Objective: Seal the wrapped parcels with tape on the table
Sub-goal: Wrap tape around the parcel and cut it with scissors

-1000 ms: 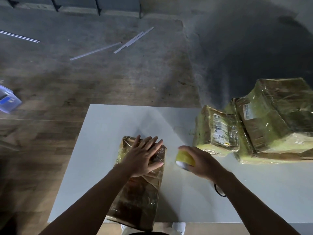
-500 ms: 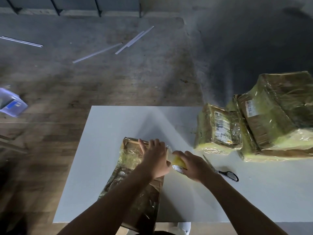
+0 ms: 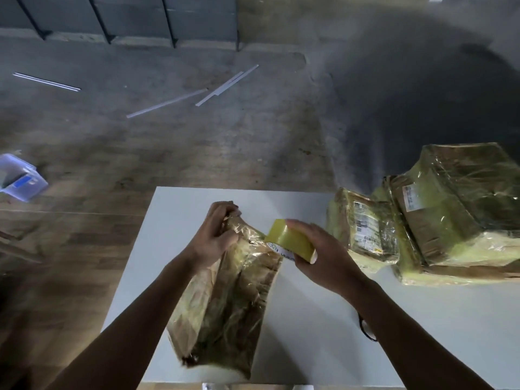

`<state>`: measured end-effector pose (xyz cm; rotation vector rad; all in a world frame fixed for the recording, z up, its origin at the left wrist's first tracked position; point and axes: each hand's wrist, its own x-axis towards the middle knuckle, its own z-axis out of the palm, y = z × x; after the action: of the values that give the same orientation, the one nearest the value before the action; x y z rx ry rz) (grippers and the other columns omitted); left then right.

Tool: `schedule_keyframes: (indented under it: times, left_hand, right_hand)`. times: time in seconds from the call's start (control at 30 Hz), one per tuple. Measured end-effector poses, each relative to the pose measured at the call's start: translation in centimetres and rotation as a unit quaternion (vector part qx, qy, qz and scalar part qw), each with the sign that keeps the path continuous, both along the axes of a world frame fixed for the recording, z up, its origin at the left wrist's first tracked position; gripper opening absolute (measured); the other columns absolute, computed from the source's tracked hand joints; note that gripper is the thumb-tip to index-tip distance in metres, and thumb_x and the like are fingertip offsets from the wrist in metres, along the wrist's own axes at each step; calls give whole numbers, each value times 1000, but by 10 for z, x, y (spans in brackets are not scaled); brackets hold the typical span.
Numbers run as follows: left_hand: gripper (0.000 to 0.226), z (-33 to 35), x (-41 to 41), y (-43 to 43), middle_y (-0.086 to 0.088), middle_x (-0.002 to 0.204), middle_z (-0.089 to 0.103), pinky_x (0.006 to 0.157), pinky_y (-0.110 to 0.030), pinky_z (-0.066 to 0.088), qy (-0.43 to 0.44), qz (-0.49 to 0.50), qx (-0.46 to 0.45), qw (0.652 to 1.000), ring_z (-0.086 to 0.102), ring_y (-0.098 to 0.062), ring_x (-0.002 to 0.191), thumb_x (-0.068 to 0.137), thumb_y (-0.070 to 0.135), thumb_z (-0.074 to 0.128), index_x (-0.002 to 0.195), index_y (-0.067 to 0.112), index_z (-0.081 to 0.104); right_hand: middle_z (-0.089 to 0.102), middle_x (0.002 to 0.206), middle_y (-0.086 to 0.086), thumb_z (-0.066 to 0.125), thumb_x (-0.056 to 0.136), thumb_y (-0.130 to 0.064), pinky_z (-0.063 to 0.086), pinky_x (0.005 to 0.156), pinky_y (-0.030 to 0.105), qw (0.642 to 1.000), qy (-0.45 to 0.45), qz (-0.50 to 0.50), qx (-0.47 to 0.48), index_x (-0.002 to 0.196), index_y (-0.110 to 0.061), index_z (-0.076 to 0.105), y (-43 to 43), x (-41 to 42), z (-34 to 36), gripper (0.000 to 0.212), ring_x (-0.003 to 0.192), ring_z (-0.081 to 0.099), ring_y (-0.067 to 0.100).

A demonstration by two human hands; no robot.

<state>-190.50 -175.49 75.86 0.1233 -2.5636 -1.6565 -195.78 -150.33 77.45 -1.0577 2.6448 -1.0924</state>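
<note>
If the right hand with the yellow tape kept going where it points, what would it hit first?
Probably the top of the wrapped parcel, just ahead of the tape roll in the right hand; the left hand gripping that top lies just beyond. Depth is unclear.

Identify the bench (image 3: 309, 319) by its plain white top. The near parcel (image 3: 230, 299) is brown paper under glossy clear film with yellowish glints. The tape roll (image 3: 289, 240) is yellow-green; its core rim is white with dark printed letters. The small parcel (image 3: 363, 229) and the large parcel (image 3: 461, 209) are brown, banded in pale yellow-green, each with a white label printed in black. The floor (image 3: 84, 249) shows brown wood grain nearest you and grey beyond, crossed by white strips (image 3: 166, 104).
</note>
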Motion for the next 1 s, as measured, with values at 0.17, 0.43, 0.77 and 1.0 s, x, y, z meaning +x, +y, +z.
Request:
schedule_keyframes:
  times: [0.17, 0.43, 0.77, 1.0]
  left_hand:
    - [50, 3, -9, -4, -2, 138, 44, 99, -28, 39, -113, 19, -99, 988, 44, -12, 118, 91, 3, 44, 138, 21, 42]
    - [27, -24, -16, -8, -5, 109, 62, 80, -32, 51, -69, 38, -151, 985, 60, -21, 100, 97, 27, 51, 121, 15, 50]
    - [27, -40, -21, -36, 12, 104, 61, 91, -43, 49, -151, 55, -217, 963, 60, -19, 99, 100, 27, 44, 126, 27, 49]
    - [42, -42, -18, -32, 5, 142, 46, 96, -45, 46, -73, 28, -293, 953, 46, -22, 125, 100, 25, 46, 141, 34, 44]
  right_hand:
    - [58, 107, 3, 74, 74, -13, 44, 68, 21, 997, 46, 39, 41, 136, -28, 47, -30, 1, 3, 69, 88, 58, 19]
    - [57, 105, 1, 64, 77, -14, 48, 76, 30, 999, 12, 0, 40, 132, -33, 47, -51, 0, 6, 61, 89, 56, 19]
    - [58, 98, 2, 67, 79, -29, 45, 79, 28, 988, 18, -14, 152, 130, -33, 50, -31, 19, 9, 54, 90, 61, 24]
    - [50, 99, 1, 63, 84, -29, 38, 71, 24, 975, 9, -35, 217, 133, -34, 48, -16, 28, -26, 52, 93, 60, 25]
